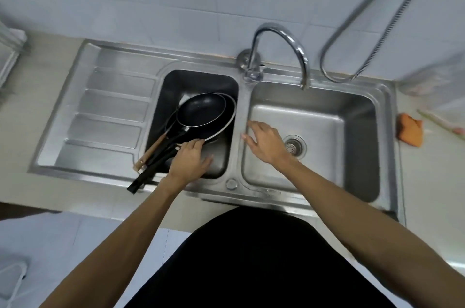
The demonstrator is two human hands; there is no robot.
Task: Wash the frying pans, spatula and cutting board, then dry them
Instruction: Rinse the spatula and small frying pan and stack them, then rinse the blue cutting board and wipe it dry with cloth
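Steel sink (pixel 110 104): left hand (pixel 188 160) touches stacked frying pans (pixel 201 110), right hand (pixel 264 143) hovers spread.

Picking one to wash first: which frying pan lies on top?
The smaller frying pan, sitting on the larger frying pan, whose rim shows along its right edge.

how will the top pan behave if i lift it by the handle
The top pan looks rigid, so it should lift in one piece. It lies tilted inside the bigger pan, so it may slide or clatter when nudged. Held by the end of its long handle, it would probably feel head-heavy and want to dip.
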